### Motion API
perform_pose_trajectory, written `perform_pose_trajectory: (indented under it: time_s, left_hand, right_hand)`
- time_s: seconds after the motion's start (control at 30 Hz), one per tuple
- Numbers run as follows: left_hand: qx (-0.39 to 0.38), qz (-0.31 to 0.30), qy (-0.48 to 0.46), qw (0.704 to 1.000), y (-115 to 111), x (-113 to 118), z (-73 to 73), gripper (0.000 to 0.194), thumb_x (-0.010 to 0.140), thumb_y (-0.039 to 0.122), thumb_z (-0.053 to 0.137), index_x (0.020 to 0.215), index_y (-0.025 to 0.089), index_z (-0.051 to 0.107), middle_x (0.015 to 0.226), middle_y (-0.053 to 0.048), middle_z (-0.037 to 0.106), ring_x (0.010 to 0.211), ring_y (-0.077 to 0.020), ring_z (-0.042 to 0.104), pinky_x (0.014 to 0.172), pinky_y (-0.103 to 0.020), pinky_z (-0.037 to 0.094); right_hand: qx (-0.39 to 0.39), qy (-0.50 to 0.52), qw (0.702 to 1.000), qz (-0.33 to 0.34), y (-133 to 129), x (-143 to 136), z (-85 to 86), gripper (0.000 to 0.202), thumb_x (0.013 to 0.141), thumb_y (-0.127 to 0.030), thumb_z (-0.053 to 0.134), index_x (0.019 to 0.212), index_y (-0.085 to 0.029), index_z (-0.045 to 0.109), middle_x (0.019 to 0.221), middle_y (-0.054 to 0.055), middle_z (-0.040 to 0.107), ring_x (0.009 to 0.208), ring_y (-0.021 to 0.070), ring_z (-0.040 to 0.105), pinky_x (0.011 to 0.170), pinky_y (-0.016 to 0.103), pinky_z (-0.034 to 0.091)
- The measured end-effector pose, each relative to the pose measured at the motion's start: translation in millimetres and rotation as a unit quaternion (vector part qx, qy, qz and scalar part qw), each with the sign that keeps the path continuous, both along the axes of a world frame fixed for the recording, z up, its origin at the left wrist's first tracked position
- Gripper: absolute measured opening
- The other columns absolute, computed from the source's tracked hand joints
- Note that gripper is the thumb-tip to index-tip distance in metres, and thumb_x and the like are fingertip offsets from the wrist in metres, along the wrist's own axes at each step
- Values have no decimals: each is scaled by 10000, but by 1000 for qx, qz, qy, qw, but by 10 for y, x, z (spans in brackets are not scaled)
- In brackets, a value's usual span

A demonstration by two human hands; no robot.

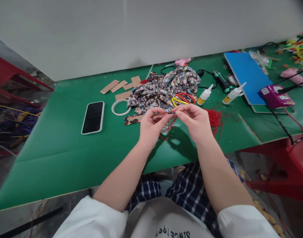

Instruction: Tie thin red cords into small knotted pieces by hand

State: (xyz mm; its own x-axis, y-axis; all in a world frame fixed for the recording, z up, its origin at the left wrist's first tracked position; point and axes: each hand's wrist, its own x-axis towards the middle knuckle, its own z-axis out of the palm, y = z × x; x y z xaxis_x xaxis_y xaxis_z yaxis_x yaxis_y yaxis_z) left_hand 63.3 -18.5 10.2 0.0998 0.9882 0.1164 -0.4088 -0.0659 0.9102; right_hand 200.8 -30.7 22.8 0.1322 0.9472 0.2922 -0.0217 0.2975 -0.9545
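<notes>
My left hand (153, 126) and my right hand (194, 120) meet over the table, thumbs and forefingers pinched. Between the fingertips shows a sliver of a small dark patterned piece (170, 113), mostly hidden by the fingers. Loose red cord (164, 136) lies beneath the hands, and a thicker bundle of red cord (215, 119) is at the right hand's outer side. Just beyond the fingers are scissors (183, 98) with red and yellow handles, against a crumpled floral cloth (163, 87). A cloth-edged cardboard strip (133, 120) is left of the left hand.
On the green table (67, 158) are a phone (93, 117), a white tape ring (113, 108), and several cardboard pieces (110, 86). Two glue bottles (205, 95) stand to the right, near a utility knife (221, 81), a blue board (250, 77) and a purple box (276, 96) with cables.
</notes>
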Motion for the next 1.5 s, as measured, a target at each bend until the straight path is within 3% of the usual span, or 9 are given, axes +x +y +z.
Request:
perform_pose_trajectory:
  time_s: [0.23,0.53,0.77,1.1,1.5]
  left_hand:
    - [34,41,14,999,3,3,-15,157,645,190,778,731,174,648,708,39,697,694,-72,680,686,-165,530]
    - [66,49,53,995,2,11,-30,89,667,174,757,740,188,707,733,23,714,674,-64,654,668,-169,521]
    - [76,60,62,993,-13,21,-17,77,675,163,743,739,182,704,724,21,708,662,-60,642,653,-161,515]
    - [10,25,34,999,4,17,-63,121,665,233,763,774,194,727,760,8,732,687,-89,668,702,-214,543]
    - [-1,26,19,999,4,29,-56,56,685,225,742,719,190,713,678,35,707,623,-58,642,645,-163,522]
  right_hand:
    - [-46,27,999,-4,19,-27,1,22,707,-214,687,714,-207,668,738,-15,677,712,107,622,718,267,524]
    - [-34,0,999,-3,29,-66,-22,35,717,-234,670,723,-203,657,752,-12,646,743,121,600,738,297,515]
    - [-48,38,998,2,30,-99,-22,38,691,-222,684,707,-200,658,739,-16,644,701,110,586,688,278,508]
    - [-31,7,999,11,34,-96,-52,35,729,-229,672,736,-201,653,755,-23,630,726,101,582,726,271,491]
    - [-24,-8,1000,-16,41,-121,-122,79,739,-271,669,753,-200,637,773,-17,639,739,118,603,752,297,515]
